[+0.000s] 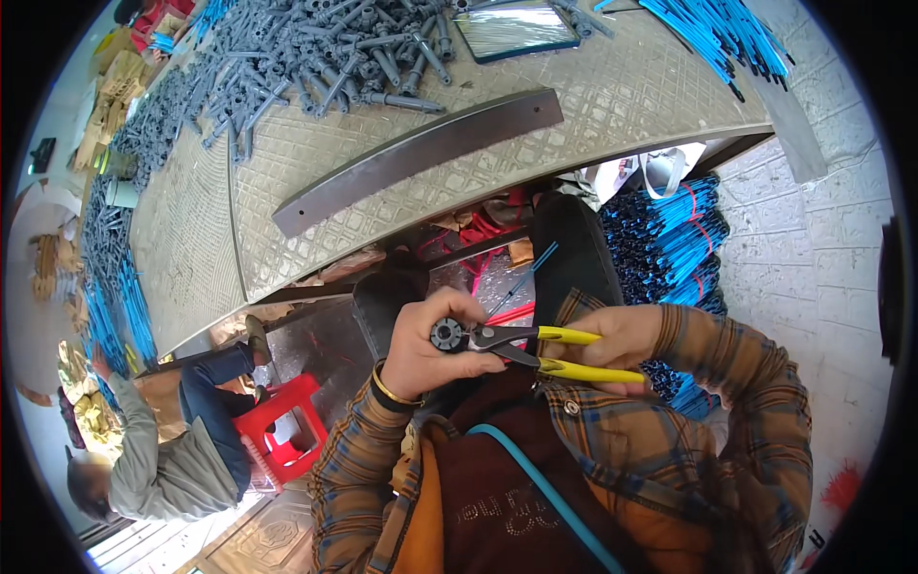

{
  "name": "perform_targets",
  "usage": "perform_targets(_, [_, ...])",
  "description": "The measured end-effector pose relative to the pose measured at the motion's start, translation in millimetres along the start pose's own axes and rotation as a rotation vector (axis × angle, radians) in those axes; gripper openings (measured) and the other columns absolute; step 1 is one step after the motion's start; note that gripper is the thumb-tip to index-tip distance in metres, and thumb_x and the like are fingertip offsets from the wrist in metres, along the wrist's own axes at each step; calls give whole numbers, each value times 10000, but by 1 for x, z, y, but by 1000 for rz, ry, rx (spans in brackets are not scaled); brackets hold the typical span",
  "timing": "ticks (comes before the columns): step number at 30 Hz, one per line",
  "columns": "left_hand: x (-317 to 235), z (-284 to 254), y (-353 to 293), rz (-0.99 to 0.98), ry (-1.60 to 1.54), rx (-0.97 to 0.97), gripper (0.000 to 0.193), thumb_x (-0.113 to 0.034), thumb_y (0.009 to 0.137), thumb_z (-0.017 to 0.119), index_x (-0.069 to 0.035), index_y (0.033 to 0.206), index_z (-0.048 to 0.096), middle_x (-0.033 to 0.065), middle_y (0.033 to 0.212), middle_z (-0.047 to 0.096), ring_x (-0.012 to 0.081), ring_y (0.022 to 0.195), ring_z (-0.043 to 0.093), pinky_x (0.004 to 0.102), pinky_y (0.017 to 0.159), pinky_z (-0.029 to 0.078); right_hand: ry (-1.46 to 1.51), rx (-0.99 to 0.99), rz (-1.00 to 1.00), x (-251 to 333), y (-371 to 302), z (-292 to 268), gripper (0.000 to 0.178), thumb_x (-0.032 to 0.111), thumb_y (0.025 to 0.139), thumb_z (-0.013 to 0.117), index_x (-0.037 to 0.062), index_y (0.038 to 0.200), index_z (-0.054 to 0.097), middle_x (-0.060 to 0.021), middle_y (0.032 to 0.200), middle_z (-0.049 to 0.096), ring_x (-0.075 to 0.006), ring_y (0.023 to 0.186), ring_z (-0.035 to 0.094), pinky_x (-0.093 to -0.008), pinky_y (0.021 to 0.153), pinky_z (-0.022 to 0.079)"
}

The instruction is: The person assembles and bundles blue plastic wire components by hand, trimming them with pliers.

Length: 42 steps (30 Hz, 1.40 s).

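My left hand (430,349) is closed around a dark grey plastic part, whose round, notched end (447,334) shows beside the thumb. In my right hand (622,335) is a pair of pliers with yellow handles (588,371), the handles spread apart. The dark jaws of the pliers (490,337) meet the grey part at my left fingers; what lies between them is too small to tell. Thin blue strands (535,268) stick out past my left hand toward the table; whether they join the grey part is hidden.
A patterned table (650,100) carries a heap of grey plastic parts (325,48), a dark metal bar (421,158), a shiny tray (516,29) and blue cables (727,38). Bundled blue cables (688,239) stand at right. Another person (182,440) sits left, near a red stool (287,430).
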State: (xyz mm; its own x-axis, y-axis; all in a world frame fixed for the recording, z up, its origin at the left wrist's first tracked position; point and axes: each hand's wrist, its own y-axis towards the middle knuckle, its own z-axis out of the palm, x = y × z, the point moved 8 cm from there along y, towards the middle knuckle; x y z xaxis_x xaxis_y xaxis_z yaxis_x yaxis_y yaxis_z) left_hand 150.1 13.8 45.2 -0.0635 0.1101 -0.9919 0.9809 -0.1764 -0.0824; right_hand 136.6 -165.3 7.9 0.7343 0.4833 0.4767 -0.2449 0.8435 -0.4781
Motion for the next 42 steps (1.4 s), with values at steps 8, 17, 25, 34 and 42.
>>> perform_targets(8, [2, -4, -4, 55, 13, -117, 451, -182, 548, 846, -30, 871, 571, 4, 743, 559, 79, 688, 526, 214, 642, 419, -314, -71, -58, 29, -4, 1, 424, 233, 872, 522, 27, 1218, 388, -115, 792, 607, -157, 633, 616, -255, 522, 507])
perform_targets(17, [-8, 7, 1, -6, 41, 57, 367, -148, 585, 811, -27, 841, 578, 11, 774, 591, 69, 699, 535, 211, 646, 421, -206, -52, 47, 14, 0, 0, 278, 238, 913, 482, 0, 1055, 477, -122, 910, 620, -184, 709, 636, -288, 591, 539])
perform_targets(25, [-7, 8, -1, -13, 32, 42, 329, -154, 607, 800, -30, 827, 588, 6, 745, 585, 66, 677, 527, 212, 625, 418, -277, -108, 78, 39, -10, 6, 245, 235, 916, 474, -3, 972, 502, -127, 942, 620, -193, 764, 645, -288, 638, 552])
perform_targets(34, [-5, 7, -6, 15, 82, 27, 306, -152, 621, 789, -22, 816, 591, 14, 752, 594, 71, 679, 539, 214, 630, 426, -344, -68, 68, 31, -4, 7, 257, 270, 925, 461, 16, 950, 494, -74, 842, 604, -123, 679, 611, -245, 565, 516])
perform_targets(42, [-11, 3, -5, -1, 97, -113, 272, -116, 644, 780, -17, 822, 599, -10, 694, 579, 52, 631, 513, 198, 588, 412, -668, -241, 114, 57, -12, 21, 296, 329, 929, 440, 36, 940, 486, -53, 768, 586, -94, 606, 579, -238, 496, 468])
